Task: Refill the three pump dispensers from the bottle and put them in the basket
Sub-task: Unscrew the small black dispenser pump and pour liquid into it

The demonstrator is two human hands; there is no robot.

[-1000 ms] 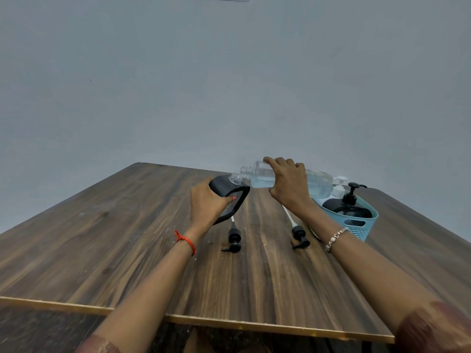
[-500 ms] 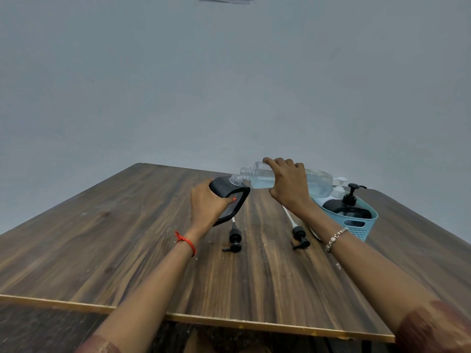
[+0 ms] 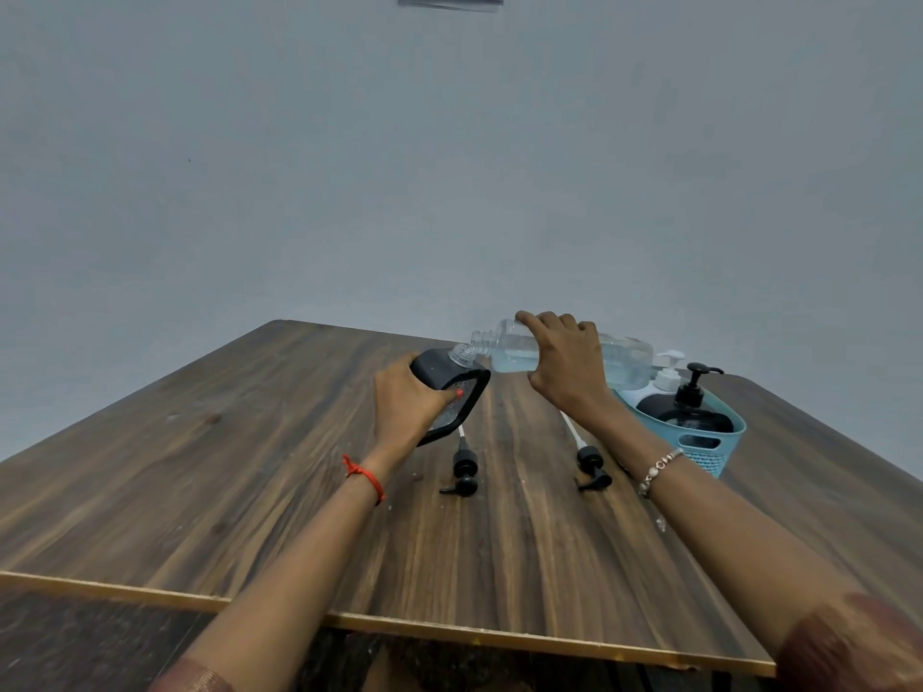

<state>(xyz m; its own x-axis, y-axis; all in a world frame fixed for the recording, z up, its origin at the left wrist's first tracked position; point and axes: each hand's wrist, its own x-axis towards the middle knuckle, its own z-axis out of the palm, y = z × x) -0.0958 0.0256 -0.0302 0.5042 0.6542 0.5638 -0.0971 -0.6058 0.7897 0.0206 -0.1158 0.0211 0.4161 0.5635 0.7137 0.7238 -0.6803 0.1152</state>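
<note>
My left hand (image 3: pixel 407 404) grips a dark dispenser body (image 3: pixel 452 392), tilted, with its clear neck pointing up and right. My right hand (image 3: pixel 567 364) holds a clear bottle (image 3: pixel 624 362) lying nearly level, partly filled with pale blue liquid; its open mouth meets the dispenser's neck. Two black pump heads (image 3: pixel 464 472) (image 3: pixel 592 472) with white tubes lie on the table in front of my hands. A light blue basket (image 3: pixel 714 444) at the right holds a black pump dispenser (image 3: pixel 692 392) and a white one (image 3: pixel 667 374).
The wooden table (image 3: pixel 249 467) stretches wide to the left, and its near edge runs across the bottom of the view. A plain grey wall stands behind the far edge. The basket sits close to my right forearm.
Both hands hold their places; the bottle's mouth stays at the dispenser's neck. Only the view has shifted slightly.
</note>
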